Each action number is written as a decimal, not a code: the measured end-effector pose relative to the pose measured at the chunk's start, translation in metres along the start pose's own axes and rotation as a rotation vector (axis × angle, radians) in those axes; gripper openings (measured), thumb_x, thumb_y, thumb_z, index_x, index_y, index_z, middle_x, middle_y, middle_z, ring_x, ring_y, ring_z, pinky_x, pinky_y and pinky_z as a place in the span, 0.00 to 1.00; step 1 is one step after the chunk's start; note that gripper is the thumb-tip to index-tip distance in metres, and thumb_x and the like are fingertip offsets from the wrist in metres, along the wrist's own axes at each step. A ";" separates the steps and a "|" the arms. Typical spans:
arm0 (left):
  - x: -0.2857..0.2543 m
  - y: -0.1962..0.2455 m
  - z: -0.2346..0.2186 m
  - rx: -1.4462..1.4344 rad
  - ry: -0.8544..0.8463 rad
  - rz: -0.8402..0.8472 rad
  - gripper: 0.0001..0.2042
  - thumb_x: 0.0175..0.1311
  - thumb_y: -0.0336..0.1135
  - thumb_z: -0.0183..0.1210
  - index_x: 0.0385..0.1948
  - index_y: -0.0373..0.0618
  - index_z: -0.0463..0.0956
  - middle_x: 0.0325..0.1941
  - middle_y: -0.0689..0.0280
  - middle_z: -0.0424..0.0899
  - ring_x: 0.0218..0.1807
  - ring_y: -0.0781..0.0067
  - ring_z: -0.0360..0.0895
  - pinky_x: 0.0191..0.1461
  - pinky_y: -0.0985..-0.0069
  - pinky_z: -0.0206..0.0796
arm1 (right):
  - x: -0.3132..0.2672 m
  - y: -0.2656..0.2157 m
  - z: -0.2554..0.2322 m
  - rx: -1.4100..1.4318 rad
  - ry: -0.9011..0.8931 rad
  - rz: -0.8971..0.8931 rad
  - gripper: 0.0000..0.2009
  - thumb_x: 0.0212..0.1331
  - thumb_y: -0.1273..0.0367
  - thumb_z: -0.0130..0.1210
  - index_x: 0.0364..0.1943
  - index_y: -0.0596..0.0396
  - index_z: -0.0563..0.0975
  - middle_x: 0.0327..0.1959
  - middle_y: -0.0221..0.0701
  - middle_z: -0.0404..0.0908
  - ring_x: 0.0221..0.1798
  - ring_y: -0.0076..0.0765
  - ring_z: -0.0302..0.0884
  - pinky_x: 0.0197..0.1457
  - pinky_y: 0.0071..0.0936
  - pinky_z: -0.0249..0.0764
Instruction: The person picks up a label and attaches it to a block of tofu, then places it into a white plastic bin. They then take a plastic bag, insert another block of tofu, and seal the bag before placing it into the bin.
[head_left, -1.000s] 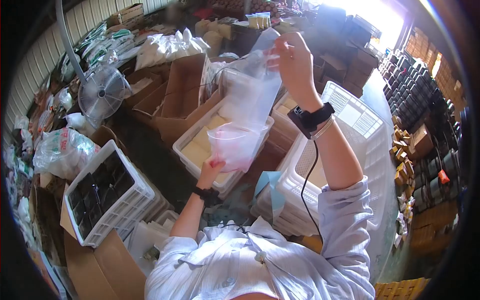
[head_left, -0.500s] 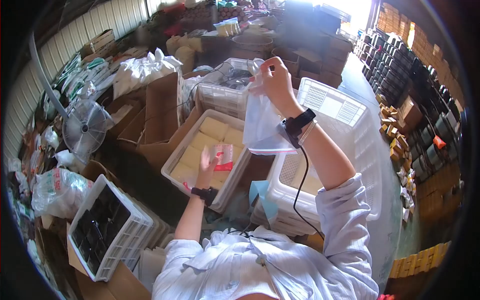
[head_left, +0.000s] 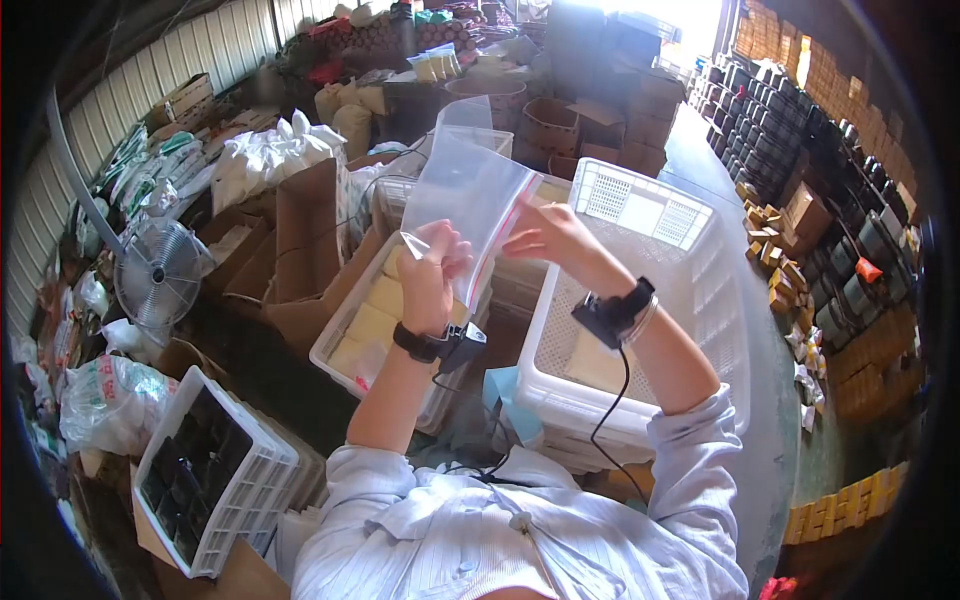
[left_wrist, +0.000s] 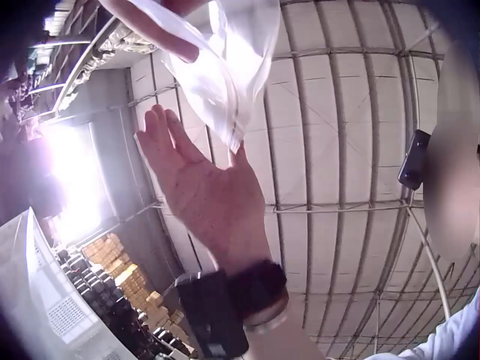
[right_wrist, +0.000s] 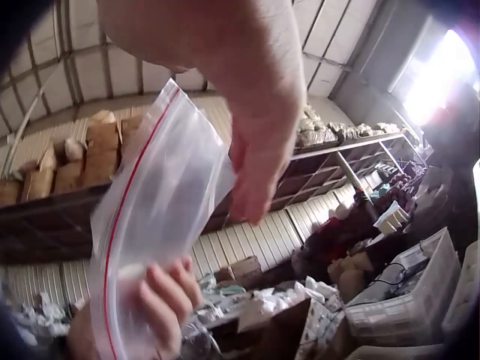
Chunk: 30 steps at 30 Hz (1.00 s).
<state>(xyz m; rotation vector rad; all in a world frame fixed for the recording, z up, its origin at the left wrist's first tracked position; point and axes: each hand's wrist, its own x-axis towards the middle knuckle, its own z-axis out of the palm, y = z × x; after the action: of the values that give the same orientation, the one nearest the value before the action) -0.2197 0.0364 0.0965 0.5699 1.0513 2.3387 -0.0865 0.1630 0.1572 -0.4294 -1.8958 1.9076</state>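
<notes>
A clear zip bag [head_left: 465,190] with a red seal line hangs between the hands in the head view. The left hand [head_left: 430,285] grips its near left side, and its curled fingers [right_wrist: 165,300] show against the plastic in the right wrist view. At the sealed edge, the right hand [head_left: 560,240] pinches a corner between thumb and finger, its other fingers extended in the left wrist view. Below the left hand stands a white crate [head_left: 320,352] of pale yellow blocks [head_left: 370,325], partly hidden by the hand and bag.
To the right stands a large white perforated crate [head_left: 735,330], with a blue sheet [head_left: 512,400] at its near left corner. Cardboard boxes [head_left: 305,235] and a fan [head_left: 160,270] are on the left. A crate of black items [head_left: 195,480] sits near left.
The left hand has risen from over the yellow blocks, where a red-and-white packet showed beside it, and taken hold of the bag. The right hand has lowered, and the bag has swung left.
</notes>
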 end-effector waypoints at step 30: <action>-0.012 -0.013 0.007 0.685 -0.380 0.202 0.08 0.59 0.30 0.55 0.23 0.36 0.77 0.20 0.67 0.79 0.22 0.82 0.74 0.27 0.82 0.65 | -0.025 0.041 -0.010 -0.208 -0.027 -0.107 0.13 0.58 0.63 0.60 0.25 0.59 0.79 0.23 0.28 0.79 0.26 0.21 0.77 0.34 0.18 0.74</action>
<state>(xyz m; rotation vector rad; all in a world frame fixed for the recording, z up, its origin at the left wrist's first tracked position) -0.2026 0.0400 0.0884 1.3633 1.6509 1.8627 -0.0628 0.1603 0.1144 -0.3581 -2.1004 1.6636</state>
